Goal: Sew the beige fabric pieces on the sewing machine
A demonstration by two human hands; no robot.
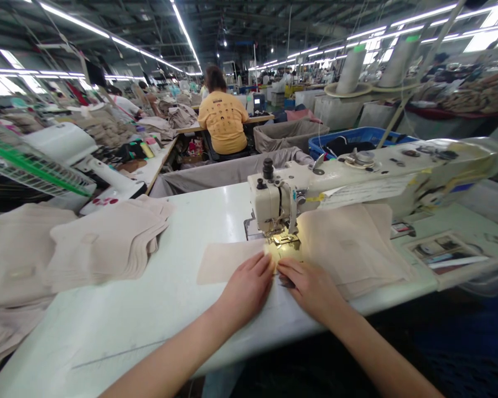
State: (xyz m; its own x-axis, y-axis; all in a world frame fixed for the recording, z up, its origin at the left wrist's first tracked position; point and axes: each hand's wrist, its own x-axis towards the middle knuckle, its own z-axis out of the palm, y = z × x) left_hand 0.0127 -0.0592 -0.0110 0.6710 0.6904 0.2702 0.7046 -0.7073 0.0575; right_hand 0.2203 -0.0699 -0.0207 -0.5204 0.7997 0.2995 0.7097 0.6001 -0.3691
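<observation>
A beige fabric piece (pixel 228 261) lies flat on the pale sewing table, its right end beside the presser foot (pixel 285 240) of a white sewing machine (pixel 269 202). My left hand (pixel 249 284) is closed, its fingers together on the right end of this piece. Close by, my right hand (pixel 313 287) has its fingers drawn together just in front of the lit needle plate. Under those fingers shows a small dark object (pixel 287 282), whose kind I cannot make out. Larger beige fabric panels (pixel 348 249) lie right of the needle, partly behind my right hand.
Stacks of beige fabric panels (pixel 103 237) cover the table's left side. Behind them stands a white fan (pixel 62 143) with a green-rimmed guard. A grey cloth-lined bin (pixel 216 174) adjoins the table's far edge. Ahead, a person in a yellow shirt (pixel 223 121) sits facing away. Thread cones (pixel 351 72) stand upper right.
</observation>
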